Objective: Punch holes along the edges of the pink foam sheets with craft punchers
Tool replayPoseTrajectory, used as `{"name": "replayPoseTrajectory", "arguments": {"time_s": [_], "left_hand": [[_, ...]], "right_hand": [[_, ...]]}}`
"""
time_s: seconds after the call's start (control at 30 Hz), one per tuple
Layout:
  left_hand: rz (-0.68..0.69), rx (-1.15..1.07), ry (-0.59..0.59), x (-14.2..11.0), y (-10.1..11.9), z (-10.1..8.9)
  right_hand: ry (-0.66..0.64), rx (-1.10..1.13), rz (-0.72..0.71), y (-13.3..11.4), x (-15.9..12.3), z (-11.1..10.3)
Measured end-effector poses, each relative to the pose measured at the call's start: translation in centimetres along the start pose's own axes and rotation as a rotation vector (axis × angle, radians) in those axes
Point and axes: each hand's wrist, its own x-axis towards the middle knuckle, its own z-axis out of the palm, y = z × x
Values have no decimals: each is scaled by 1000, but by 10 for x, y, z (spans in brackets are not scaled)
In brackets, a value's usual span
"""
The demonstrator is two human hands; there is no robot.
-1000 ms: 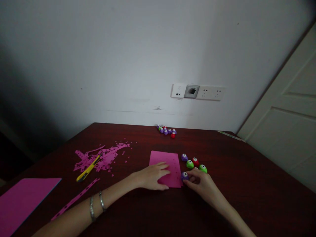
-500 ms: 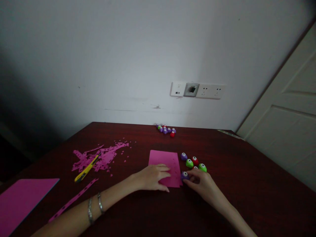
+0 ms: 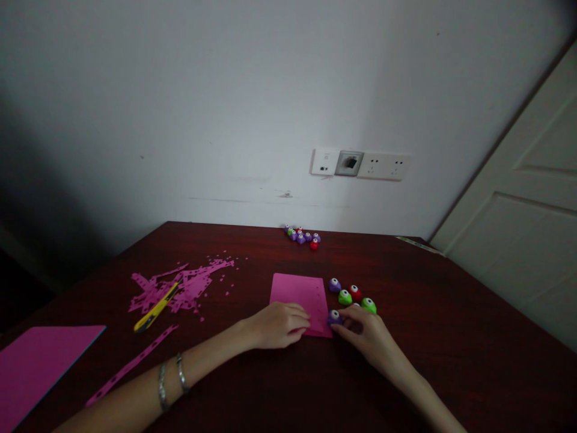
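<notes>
A pink sheet of paper [image 3: 295, 285] lies on the dark table with a column of small punched marks near its right side. My left hand [image 3: 279, 325] rests over its lower left part, fingers drawn together and curled on the paper. At the sheet's lower right edge, my right hand [image 3: 367, 328] grips a small purple craft punch [image 3: 334, 317] with a white eye-like top. Beyond that hand stand another purple punch [image 3: 334, 285], a green punch [image 3: 345, 297], a red punch [image 3: 355, 293] and a second green punch [image 3: 368, 305]. One more is mostly hidden by my fingers.
Left of the paper is a heap of pink scraps [image 3: 198, 285] with a yellow utility knife [image 3: 157, 308] on it. A punched pink strip [image 3: 133, 364] and a larger pink sheet [image 3: 42, 367] lie nearer. More punches [image 3: 300, 238] cluster by the wall.
My left hand's fingers, spread earlier, have drawn together on the paper. The purple punch in my right hand has moved slightly left and up, against the sheet's edge.
</notes>
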Motion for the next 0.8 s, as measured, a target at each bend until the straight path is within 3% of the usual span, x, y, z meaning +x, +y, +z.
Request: {"name": "replayPoseTrajectory", "arguments": {"time_s": [0.43,0.8], "left_hand": [[148,127,144,-3,-12,18],[144,140,150,-3,-11,17]], "right_hand": [[-40,-17,26,8,0,10],[-23,8,28,9,0,10]]}}
